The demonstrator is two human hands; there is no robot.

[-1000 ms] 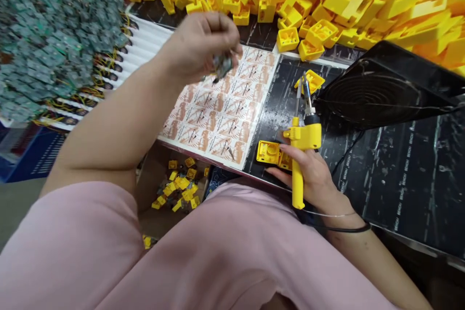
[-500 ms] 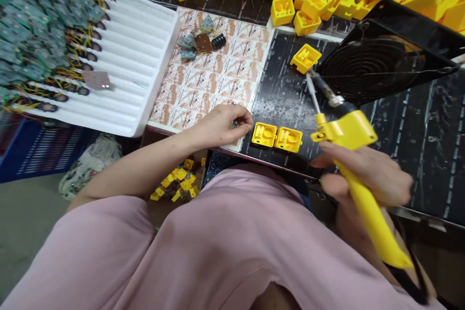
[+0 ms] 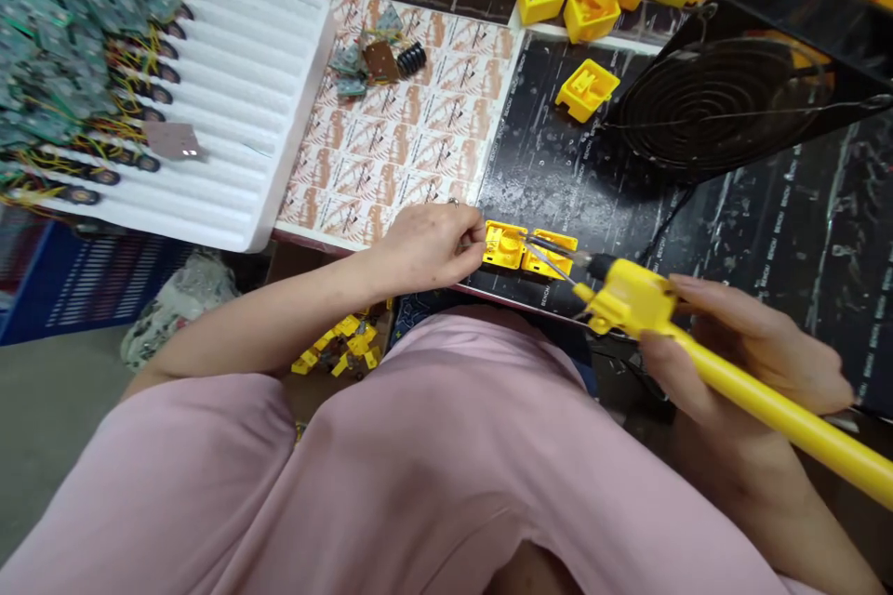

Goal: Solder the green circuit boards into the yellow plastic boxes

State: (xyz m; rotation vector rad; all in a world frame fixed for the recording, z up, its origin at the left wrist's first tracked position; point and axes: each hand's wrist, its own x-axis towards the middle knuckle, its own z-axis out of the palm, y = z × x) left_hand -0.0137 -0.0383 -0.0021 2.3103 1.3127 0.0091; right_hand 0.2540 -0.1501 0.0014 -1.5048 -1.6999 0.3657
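One long black counter (image 3: 753,214) carries everything, its white print perhaps reading "BENOU". Green boards (image 3: 62,28) lie heaped, outside any case, beside a white ribbed tray (image 3: 244,84). Lettering on the patterned sheet (image 3: 397,139) is too small to read. The right hand (image 3: 774,353) grasps a yellow soldering tool (image 3: 638,297), tips over two cases. The left hand (image 3: 429,246), fingers curled, touches the left case (image 3: 500,253); I can't tell what it pinches. That and the right case (image 3: 536,263) lie uncovered near the edge, any finished joint indistinguishable.
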